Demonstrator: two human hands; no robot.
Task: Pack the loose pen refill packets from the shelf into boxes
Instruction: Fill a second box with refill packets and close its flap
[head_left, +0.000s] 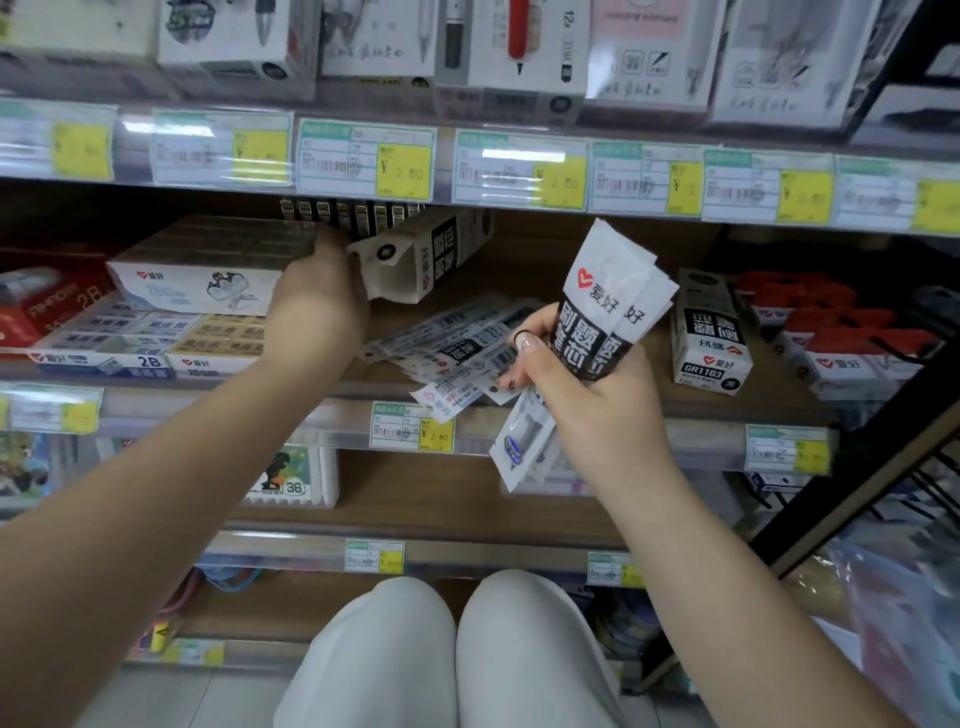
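The packing looks to be in its middle stretch. The right hand (576, 384) has its fingers curled round a bunch of pen refill packets (608, 312) held upright in front of the shelf (597, 249), with one or two more packets drooping below the palm. The left hand (317, 296) reaches to the back of the shelf at the open end of a tilted refill box (415, 260). Its fingers are hidden behind the box flap, so I cannot tell whether that grip has closed on the box or only touches it.

What is left, by my judgement, is a fair amount: a fan of loose packets (452, 343) lies flat on the shelf board between the two hands, some hanging over the front edge by the price tag (413, 427). No packet can be seen inside the tilted box (its mouth looks hollow from here). A second box (709, 332) of the same make stands upright well to the right – closed or full, I cannot say.

The packets are slim, flat sleeves – white at the top with a red heart logo, and a black band with bold white characters below. They look thin and slippery, likely to slide in a stack.
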